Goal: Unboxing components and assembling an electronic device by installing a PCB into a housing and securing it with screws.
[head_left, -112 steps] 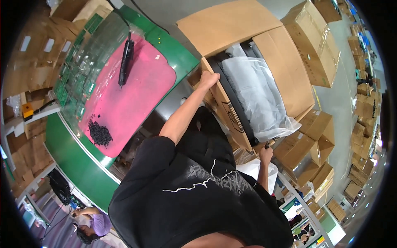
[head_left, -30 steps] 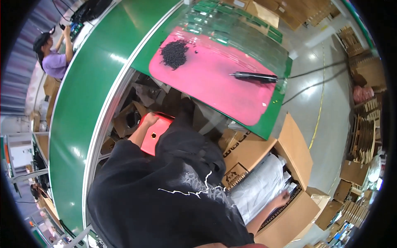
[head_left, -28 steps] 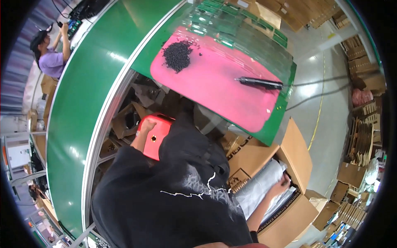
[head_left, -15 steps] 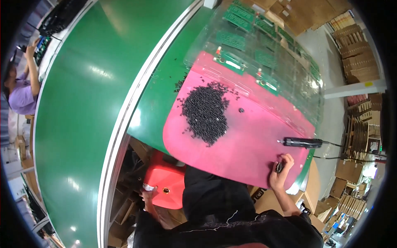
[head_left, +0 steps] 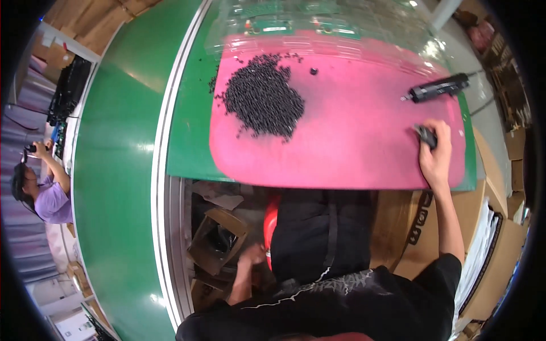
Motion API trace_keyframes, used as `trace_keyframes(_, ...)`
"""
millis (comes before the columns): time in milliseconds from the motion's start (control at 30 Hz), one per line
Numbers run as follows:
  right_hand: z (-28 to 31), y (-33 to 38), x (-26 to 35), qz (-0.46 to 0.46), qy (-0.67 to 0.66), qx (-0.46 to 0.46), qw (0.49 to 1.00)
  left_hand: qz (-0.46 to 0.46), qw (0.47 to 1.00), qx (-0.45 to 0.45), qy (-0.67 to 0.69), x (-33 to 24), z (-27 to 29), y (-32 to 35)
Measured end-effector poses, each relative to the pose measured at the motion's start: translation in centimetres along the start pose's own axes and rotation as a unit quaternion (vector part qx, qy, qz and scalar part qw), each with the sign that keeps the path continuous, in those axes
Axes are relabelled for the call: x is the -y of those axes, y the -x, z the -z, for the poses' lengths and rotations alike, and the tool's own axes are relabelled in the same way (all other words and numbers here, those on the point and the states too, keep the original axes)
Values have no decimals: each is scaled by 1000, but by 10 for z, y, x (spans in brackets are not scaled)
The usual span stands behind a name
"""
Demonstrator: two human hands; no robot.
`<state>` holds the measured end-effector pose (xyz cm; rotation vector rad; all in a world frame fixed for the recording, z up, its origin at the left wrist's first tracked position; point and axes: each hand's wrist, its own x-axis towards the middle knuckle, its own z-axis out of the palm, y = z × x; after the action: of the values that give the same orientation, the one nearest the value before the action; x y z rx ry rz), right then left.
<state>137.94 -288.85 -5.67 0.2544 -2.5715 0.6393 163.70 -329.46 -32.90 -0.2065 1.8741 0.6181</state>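
Observation:
My right hand (head_left: 437, 152) is closed around a small dark tool with a lighter tip (head_left: 426, 137), over the right side of the pink mat (head_left: 352, 153). The tool is too small and partly covered to tell its kind. Just beyond it lies a black electric screwdriver (head_left: 439, 88) with a cable, its bit pointing left. Below the table edge, my left hand (head_left: 252, 255) is beside a red stool (head_left: 269, 227); its fingers are blurred and partly hidden. A heap of small black parts (head_left: 263, 99) covers the mat's left side, with one larger dark piece (head_left: 313, 71) apart from it.
Clear plastic trays (head_left: 364, 42) with green circuit boards (head_left: 273, 26) stand along the mat's far edge. A white rail (head_left: 166, 122) separates off the green bench (head_left: 116, 187). Cardboard boxes (head_left: 219, 241) sit under the table. Another person (head_left: 52, 196) works at the far left.
My view has turned and shifted, so the mat now appears straighter and higher. My right hand still holds the tool. My left hand stays low by the stool, which now shows less.

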Motion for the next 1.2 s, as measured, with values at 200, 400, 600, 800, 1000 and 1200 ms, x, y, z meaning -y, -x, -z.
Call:
trace_keyframes(200,-25,-9,51,95,-181,16,979,-572,718,-376,127,-156,133,172)
trace_keyframes(400,-85,-43,167,263,-155,142,942,-734,241,-575,-270,-187,147,306)
trace_keyframes(600,-145,-55,240,470,-27,-27,882,-921,387,-22,-39,-188,132,346)
trace_keyframes(800,-114,-11,250,430,-124,40,893,-929,291,219,60,-198,130,326)
trace_keyframes(1000,-78,105,128,339,-415,119,836,-740,546,-71,386,-125,137,197)
trace_keyframes(1200,-187,324,-132,-365,-30,214,906,16,827,-354,437,-3,-28,-98)
